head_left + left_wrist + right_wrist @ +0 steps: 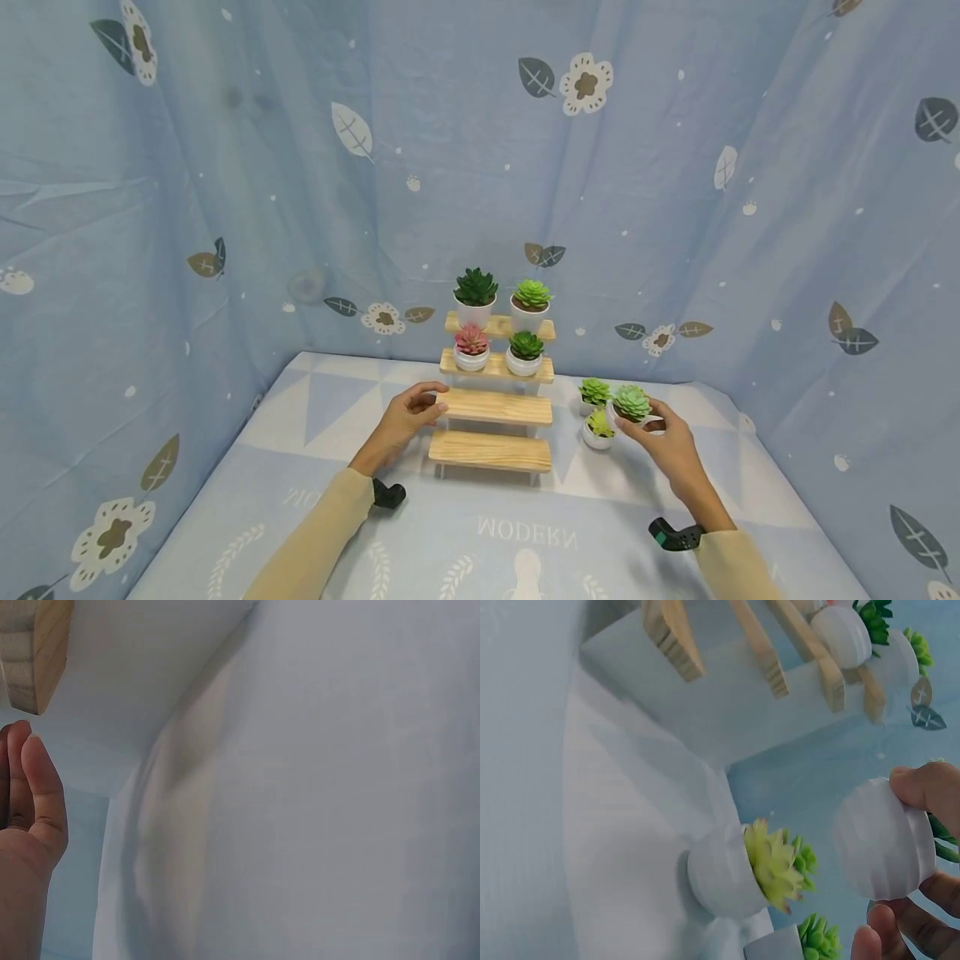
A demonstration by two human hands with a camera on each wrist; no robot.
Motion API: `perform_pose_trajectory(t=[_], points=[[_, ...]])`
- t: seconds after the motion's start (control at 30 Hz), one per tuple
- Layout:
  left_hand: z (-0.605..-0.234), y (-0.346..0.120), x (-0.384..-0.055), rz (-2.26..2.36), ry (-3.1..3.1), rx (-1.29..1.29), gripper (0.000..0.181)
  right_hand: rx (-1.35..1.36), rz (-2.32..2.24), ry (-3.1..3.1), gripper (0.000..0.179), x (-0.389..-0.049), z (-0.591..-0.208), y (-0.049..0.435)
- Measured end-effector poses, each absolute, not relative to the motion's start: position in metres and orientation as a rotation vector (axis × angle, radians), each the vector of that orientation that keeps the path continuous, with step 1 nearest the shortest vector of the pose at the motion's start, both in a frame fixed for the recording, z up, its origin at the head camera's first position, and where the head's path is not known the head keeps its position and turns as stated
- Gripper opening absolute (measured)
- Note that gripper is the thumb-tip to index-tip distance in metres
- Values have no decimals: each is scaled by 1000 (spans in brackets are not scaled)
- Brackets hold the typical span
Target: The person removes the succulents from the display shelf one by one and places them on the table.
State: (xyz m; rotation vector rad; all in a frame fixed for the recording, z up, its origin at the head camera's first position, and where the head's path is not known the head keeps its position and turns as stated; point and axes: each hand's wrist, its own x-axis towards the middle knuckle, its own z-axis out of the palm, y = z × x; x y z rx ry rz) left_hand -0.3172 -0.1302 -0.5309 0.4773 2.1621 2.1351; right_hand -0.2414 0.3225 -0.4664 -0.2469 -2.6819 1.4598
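Observation:
My right hand [670,442] grips a potted succulent [632,403] with pale green leaves by its white pot [881,840], raised off the table. Two more potted succulents stand beside it on the cloth: a yellow-green one [599,429] and a bright green one [594,393]. At the left end of a stepped wooden shelf [491,450] is my left hand [405,421], fingers loosely bent and holding nothing. Its fingertips are close to the plank end [45,660]; contact cannot be told. The shelf's two upper steps carry a dark green plant [476,292], a light green one [531,300], a pink one [472,346] and a deep green one [525,350].
A pale patterned cloth [450,542] covers the table. Blue curtains [465,150] with flowers and leaves hang behind and along both sides. The two lower shelf planks [495,407] show bare wood.

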Motion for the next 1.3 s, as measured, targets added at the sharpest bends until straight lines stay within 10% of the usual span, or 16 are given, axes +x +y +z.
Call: perform_pose_trajectory(t=[1.3], points=[[-529, -126, -317, 2117, 2256, 564, 34, -403, 1329, -2740, 102, -248, -519, 367]])
